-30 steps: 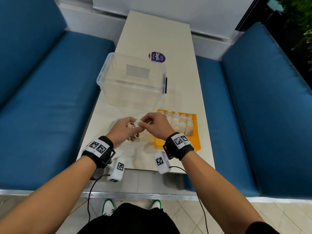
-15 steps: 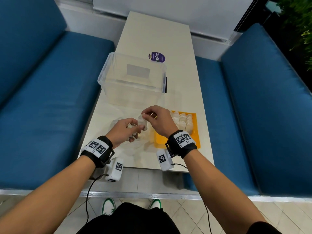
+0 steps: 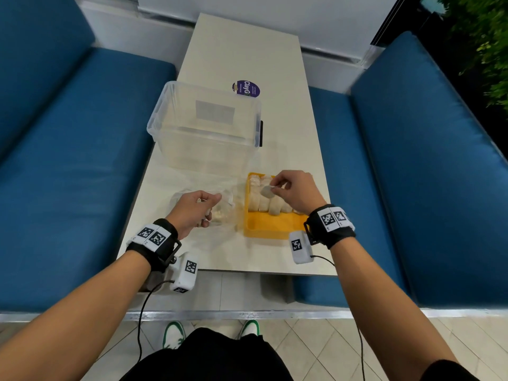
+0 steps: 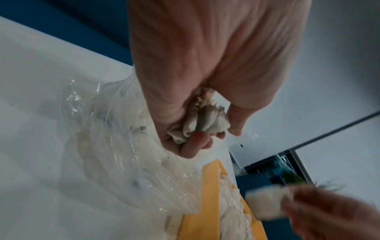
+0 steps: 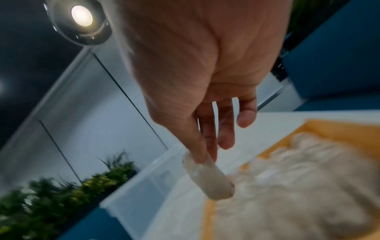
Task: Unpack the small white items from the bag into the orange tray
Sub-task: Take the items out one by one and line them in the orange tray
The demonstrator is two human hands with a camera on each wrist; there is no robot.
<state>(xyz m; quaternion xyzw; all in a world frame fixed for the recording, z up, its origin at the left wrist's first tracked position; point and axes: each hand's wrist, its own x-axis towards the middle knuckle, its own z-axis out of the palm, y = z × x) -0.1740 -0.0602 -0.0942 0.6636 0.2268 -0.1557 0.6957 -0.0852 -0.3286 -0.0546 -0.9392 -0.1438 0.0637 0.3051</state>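
Observation:
The orange tray [image 3: 270,228] sits near the table's front right, with several small white items [image 3: 264,204] lined up in its far half. My right hand [image 3: 291,192] hovers over that row and pinches one small white item [image 3: 266,191] by its end; in the right wrist view the item [image 5: 209,178] hangs from thumb and forefinger above the tray [image 5: 337,129]. My left hand [image 3: 196,209] grips the gathered mouth of the clear plastic bag [image 3: 220,213] left of the tray. In the left wrist view its fingers clench a white item [image 4: 202,123] with the bag [image 4: 127,170].
A clear plastic storage bin [image 3: 204,127] stands on the table behind the bag and tray. A round purple label [image 3: 246,88] lies beyond it. Blue sofa cushions [image 3: 71,160] flank the narrow white table [image 3: 242,48] on both sides.
My right hand has drawn one white item away from the bag and carried it right, over the tray. The left hand stays on the bag.

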